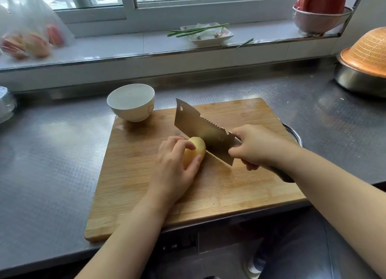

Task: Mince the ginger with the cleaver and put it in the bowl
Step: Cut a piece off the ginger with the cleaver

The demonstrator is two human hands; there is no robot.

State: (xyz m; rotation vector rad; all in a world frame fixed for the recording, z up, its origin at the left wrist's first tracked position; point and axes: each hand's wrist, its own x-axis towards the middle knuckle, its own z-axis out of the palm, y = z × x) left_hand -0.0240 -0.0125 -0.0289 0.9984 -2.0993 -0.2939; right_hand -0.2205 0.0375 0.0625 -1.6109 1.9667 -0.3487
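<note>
- Head view, looking down: one wooden cutting board [240,187] lies on the grey worktop [52,153], and both of the person's hands are over it.
- One piece of ginger [195,148] — pale yellow, rounded, peeled — lies near the middle of the board.
- Left hand [175,166] holds the ginger down: its fingers [188,146] curl over the top and the thumb presses the near side, so the piece is pinched between them.
- Right hand [255,146] is wrapped round the dark handle of one cleaver [200,126], fingers curled tight about it.
- Cleaver blade stands on edge, tilted, its cutting edge touching the board just beside the ginger's right end; the spine is toothed and there is one hole near the far corner.
- One white bowl [131,102] stands upright at the board's far left corner, partly on the board — well apart from the ginger.
- On the window sill [104,47]: one white rectangular dish [208,37] with a few green scallion stalks [196,30] across it, and one plastic bag [31,28] holding three reddish fruits, blurred.
- Far right: one orange colander [367,51] sits upside down on one metal basin [355,78]; above it, a rack holds red and pink bowls [319,9], count unclear.
</note>
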